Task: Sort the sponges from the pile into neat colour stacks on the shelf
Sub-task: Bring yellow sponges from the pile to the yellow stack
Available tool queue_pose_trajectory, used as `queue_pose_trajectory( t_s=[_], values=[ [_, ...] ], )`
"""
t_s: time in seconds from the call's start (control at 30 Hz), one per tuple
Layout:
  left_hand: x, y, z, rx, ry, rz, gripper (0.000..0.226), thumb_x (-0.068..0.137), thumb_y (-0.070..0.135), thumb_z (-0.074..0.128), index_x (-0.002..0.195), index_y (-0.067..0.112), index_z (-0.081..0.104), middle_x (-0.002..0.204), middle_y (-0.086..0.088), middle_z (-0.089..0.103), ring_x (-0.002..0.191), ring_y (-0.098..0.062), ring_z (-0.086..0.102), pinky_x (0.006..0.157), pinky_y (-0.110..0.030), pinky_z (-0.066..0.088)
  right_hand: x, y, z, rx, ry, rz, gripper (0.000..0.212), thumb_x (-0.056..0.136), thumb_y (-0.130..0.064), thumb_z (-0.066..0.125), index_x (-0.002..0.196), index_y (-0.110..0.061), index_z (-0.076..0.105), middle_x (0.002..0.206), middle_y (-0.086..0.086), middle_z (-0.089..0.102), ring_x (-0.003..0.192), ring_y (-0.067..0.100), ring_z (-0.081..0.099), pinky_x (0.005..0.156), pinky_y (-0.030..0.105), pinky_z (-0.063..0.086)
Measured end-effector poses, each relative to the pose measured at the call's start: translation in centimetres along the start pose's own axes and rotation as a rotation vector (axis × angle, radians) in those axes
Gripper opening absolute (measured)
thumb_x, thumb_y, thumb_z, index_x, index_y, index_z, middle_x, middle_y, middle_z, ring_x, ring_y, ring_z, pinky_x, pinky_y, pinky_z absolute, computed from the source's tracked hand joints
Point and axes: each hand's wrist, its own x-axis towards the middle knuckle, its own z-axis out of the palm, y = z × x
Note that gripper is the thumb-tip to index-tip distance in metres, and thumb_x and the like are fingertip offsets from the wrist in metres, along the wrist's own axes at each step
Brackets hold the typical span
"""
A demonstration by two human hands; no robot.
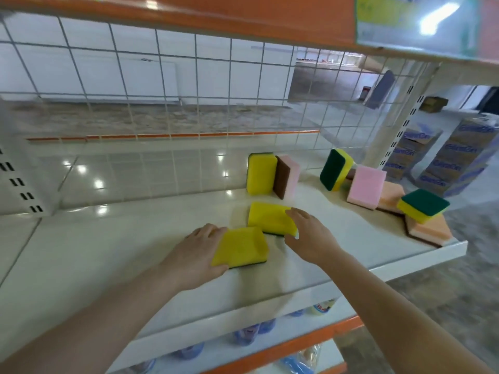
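Note:
My left hand (pixel 195 252) grips a yellow sponge (pixel 241 247) lying flat near the shelf's front edge. Just behind it, my right hand (pixel 310 233) holds a second yellow sponge (pixel 267 217) by its right end. Against the wire grid stand a yellow sponge (pixel 260 175) and a pink sponge with a brown pad (pixel 289 175), both upright side by side. To the right lies the pile: a tilted yellow-green sponge (pixel 334 168), a pink sponge (pixel 366 186), an orange sponge (pixel 391 197), a yellow sponge with its green pad up (pixel 422 205), and another orange sponge (pixel 429 229).
The white shelf (pixel 108 252) has a wire grid back (pixel 162 90) and an upright post (pixel 399 125) at its right end. An orange-edged shelf runs overhead. Below the front edge are bottles (pixel 243 336). Stacked cartons (pixel 459 157) stand beyond the shelf on the right.

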Motion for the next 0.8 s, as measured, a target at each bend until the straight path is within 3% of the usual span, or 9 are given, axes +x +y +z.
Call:
queue_pose_trajectory(
  t_s=[0.27,0.47,0.63,0.8],
  values=[
    [-2.3,-2.2,-0.6,0.049,-0.024,-0.089,0.084,0.087,0.051,0.050,0.149,0.017,0.005,0.144,-0.002,0.022,0.132,-0.020,0.027,0.108,-0.026,0.025,1.8,-1.3,1.0,-0.048,-0.076,0.000,0.061,0.091,-0.027,0.050,0.145,-0.016,0.025,0.151,0.002,0.025,0.136,0.025,0.028,0.107,0.034,0.031],
    [-3.6,-3.3,-0.5,0.041,-0.019,-0.137,0.082,0.087,0.055,0.047,0.148,0.016,0.010,0.144,0.000,0.024,0.130,-0.019,0.028,0.105,-0.024,0.025,2.2,-2.6,1.2,-0.093,-0.042,0.026,0.054,0.085,-0.032,0.057,0.133,-0.013,0.040,0.131,0.011,0.036,0.123,0.029,0.035,0.097,0.033,0.036],
    [-3.6,-3.0,-0.5,0.043,0.019,-0.178,0.082,0.085,0.061,0.047,0.146,0.015,0.017,0.142,-0.001,0.029,0.128,-0.019,0.032,0.102,-0.027,0.031,1.9,-3.5,1.5,-0.015,-0.029,-0.005,0.062,0.083,-0.035,0.062,0.135,-0.016,0.036,0.141,0.009,0.031,0.132,0.027,0.025,0.103,0.033,0.030],
    [-3.5,-2.5,-0.6,0.054,0.029,-0.201,0.081,0.086,0.058,0.050,0.145,0.012,0.020,0.141,-0.004,0.032,0.127,-0.020,0.035,0.101,-0.028,0.032,1.4,-4.0,1.7,0.013,-0.070,-0.005,0.059,0.080,-0.034,0.065,0.130,-0.019,0.037,0.135,0.008,0.041,0.125,0.027,0.036,0.095,0.032,0.035]
  ],
)
